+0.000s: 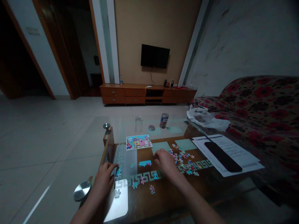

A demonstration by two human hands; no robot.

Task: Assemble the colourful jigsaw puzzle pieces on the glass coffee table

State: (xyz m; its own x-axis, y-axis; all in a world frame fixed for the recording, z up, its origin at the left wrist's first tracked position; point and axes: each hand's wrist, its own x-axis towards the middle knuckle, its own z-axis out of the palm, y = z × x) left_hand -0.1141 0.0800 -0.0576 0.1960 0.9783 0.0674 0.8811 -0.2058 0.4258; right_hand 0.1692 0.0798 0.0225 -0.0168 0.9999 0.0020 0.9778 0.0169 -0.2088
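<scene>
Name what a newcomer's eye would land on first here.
Probably the bright cartoon picture, lying on the glass table beyond the hands. Next, the scatter of loose puzzle pieces just to the right of the right hand. Farther back, the black television stands out against the tan wall.

- From the right hand [164, 161], bare surface [161, 136] runs toward 12 o'clock, up to the can [163, 120].
- The jar [139, 125] stands at 11.
- Loose pieces [183, 160] crowd 3 o'clock.
- Room lies open at 6.
</scene>
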